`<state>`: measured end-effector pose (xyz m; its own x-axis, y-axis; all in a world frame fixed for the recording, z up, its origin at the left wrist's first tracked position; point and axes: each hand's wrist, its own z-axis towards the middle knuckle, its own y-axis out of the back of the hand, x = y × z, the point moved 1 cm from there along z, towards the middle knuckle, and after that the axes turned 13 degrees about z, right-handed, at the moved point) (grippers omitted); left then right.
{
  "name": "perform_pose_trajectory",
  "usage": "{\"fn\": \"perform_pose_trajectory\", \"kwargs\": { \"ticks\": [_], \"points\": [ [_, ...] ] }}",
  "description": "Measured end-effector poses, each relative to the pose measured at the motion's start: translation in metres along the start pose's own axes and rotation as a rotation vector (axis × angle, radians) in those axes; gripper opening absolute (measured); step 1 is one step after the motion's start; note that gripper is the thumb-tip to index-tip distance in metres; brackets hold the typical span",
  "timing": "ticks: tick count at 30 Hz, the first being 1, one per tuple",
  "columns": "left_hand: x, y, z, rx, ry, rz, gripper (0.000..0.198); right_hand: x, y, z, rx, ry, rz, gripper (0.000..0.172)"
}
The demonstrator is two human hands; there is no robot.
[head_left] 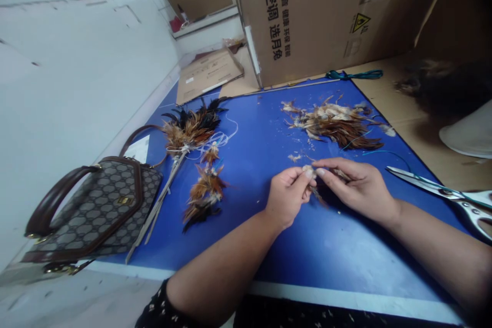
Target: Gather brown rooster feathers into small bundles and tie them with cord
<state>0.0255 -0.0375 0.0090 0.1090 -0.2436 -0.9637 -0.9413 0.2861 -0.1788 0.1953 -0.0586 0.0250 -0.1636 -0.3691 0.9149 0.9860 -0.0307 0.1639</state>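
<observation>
My left hand (289, 190) pinches a small brown feather (317, 196) by its pale, fluffy end, over the blue tabletop (249, 164). Close against it, my right hand (355, 184) has thumb and forefinger closed at the same feather; its other fingers curl over more brownish feather material, partly hidden. Beyond the hands lies a loose pile of brown and cream feathers (334, 123) with bits of fluff around it. To the left sit small tied feather tufts (207, 184) and a larger bunch of brown and black feathers (194, 125) on thin sticks (163, 197), with white string (225, 138).
Scissors (442, 189) lie at the right edge, with green cord (357, 75) at the back. A patterned handbag (111, 200) stands on the left. A large cardboard box (319, 15) rises behind the table, and a white container (469, 130) is at right.
</observation>
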Motion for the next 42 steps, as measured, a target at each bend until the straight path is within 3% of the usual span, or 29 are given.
{"fn": "perform_pose_trajectory", "kwargs": {
  "ticks": [6,18,29,34,42],
  "points": [
    [0.004,0.001,0.001,0.028,-0.009,-0.016,0.041,0.000,0.001,0.002,0.076,0.029,-0.037,0.022],
    [0.005,0.000,0.002,0.078,0.058,-0.082,0.042,0.001,0.002,0.001,0.102,0.008,-0.097,0.022],
    [0.002,0.003,0.000,0.156,0.044,0.013,0.039,0.000,-0.001,0.001,0.013,-0.011,-0.078,0.019],
    [-0.001,0.003,0.000,0.122,0.068,-0.056,0.039,-0.004,0.000,-0.001,-0.035,0.074,-0.095,0.026],
    [-0.001,0.002,0.000,0.100,0.054,-0.025,0.040,-0.014,0.002,-0.001,0.043,0.104,-0.084,0.027]
  ]
}}
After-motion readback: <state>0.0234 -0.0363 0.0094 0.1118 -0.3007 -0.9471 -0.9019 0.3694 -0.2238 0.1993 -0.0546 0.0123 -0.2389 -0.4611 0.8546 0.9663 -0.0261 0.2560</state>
